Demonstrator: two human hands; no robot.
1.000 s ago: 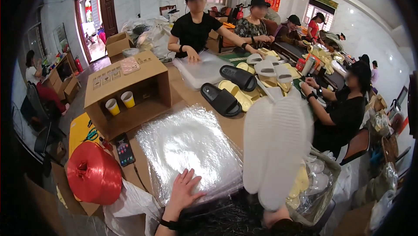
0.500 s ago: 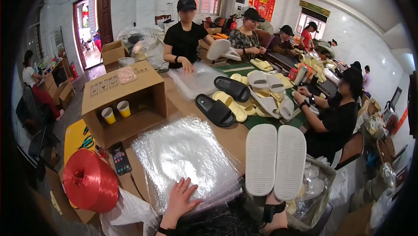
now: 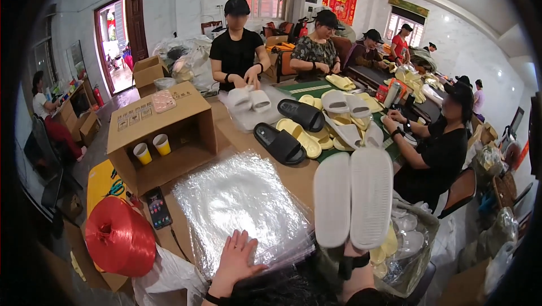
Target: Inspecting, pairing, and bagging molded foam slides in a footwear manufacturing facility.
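My left hand [image 3: 239, 256] lies with spread fingers on the near edge of a stack of clear plastic bags [image 3: 240, 199]. At the right, a pair of white slide sandals [image 3: 351, 199] stands upright with the ridged soles toward me. My right hand [image 3: 355, 249] is behind the heel ends; only its wrist and a small part show, and its fingers are hidden by the soles. It holds the pair up over a sack [image 3: 420, 235] of wrapped and loose slides. Across the table, a co-worker in black has both hands on another white pair [image 3: 250, 100] over plastic bags.
At the left stand an open cardboard box [image 3: 161, 165] with two yellow-and-white cups, a phone [image 3: 158, 207], teal-handled scissors [image 3: 115, 188] and a large red twine roll [image 3: 120, 235]. Black slides [image 3: 280, 143], yellow slides and grey slides are heaped mid-table. A seated co-worker [image 3: 435, 142] is at the right.
My right hand has raised the white slides slightly and shifted them left. My left hand stays on the bags. Across the table, the co-worker has lowered a white pair onto the plastic.
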